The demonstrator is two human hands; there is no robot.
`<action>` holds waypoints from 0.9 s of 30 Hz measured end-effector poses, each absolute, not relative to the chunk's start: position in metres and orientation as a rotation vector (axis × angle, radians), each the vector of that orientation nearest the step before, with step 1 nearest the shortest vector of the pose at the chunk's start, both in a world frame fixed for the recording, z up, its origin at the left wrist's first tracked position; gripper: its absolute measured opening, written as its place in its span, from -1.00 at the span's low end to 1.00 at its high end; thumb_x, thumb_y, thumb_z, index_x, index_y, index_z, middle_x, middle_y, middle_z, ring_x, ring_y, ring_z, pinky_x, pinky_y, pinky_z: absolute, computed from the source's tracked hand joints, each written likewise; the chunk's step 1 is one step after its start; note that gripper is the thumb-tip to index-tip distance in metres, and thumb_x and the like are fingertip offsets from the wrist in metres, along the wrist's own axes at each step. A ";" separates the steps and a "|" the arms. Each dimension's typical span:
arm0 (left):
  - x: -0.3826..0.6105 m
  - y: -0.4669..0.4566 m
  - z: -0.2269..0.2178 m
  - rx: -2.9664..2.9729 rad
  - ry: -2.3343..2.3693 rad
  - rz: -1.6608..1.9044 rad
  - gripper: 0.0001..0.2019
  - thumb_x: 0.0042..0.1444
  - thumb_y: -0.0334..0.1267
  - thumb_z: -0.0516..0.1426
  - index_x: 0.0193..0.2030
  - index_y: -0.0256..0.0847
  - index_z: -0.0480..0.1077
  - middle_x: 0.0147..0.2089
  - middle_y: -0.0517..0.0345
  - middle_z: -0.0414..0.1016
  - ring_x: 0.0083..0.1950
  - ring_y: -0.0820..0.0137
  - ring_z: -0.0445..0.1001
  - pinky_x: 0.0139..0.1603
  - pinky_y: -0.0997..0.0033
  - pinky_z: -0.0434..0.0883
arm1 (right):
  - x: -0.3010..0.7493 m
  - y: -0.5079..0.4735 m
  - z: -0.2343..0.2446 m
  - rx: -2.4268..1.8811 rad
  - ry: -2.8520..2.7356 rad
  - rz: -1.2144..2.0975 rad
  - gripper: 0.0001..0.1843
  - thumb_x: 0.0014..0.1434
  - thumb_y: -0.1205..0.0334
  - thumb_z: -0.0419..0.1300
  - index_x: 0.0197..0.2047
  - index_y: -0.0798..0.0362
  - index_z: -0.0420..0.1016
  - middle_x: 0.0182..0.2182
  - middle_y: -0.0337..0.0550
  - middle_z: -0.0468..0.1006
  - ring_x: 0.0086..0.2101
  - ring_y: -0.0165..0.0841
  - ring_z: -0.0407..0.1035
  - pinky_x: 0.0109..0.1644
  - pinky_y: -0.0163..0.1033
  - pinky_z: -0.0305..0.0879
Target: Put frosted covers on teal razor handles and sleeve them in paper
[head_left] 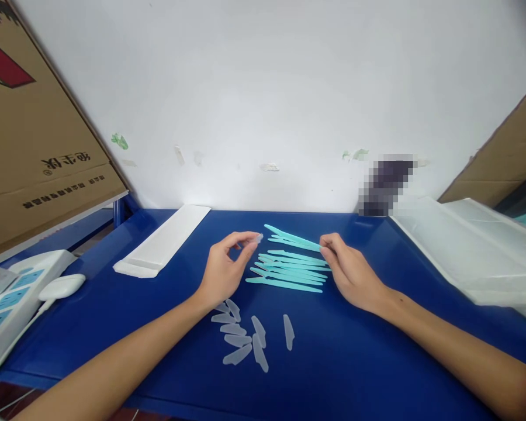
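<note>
Between thumb and fingers, my left hand [228, 264] pinches a small translucent blade cover, most of it hidden by the fingertips. My right hand [351, 270] is closed on the handle end of a turquoise eyebrow razor [294, 238], whose blade end points left toward my left hand. A second blade end shows just under it; whether that one is also held I cannot tell. Several more turquoise eyebrow razors [289, 283] lie side by side below, handles to the right. Nearer to me, several loose translucent blade covers [236, 340] are scattered on the blue table [342, 368].
A long white box [164, 240] lies at the back left. The power strip [13, 292] with a white plug [62, 286] is at the left edge. At right are translucent plastic trays or bags [469, 251]. Cardboard boxes [39, 123] flank the white wall [263, 105].
</note>
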State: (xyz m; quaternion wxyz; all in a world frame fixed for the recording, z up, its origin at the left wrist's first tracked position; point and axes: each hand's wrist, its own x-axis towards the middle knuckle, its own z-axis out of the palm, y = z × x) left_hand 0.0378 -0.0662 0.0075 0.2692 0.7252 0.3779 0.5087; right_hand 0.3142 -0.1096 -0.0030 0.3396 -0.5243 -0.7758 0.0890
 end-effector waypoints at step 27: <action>0.038 -0.062 0.006 1.994 1.104 1.350 -0.69 0.38 -0.09 0.09 -0.16 -0.20 0.60 -0.24 0.09 0.58 -0.24 0.34 0.49 -0.16 0.38 0.40 | 0.314 -0.111 0.003 -1.376 -2.098 0.065 -0.83 0.47 0.15 -0.14 -0.18 -0.04 0.16 -0.46 -0.27 0.36 -0.51 -0.36 0.24 -0.38 -0.22 0.15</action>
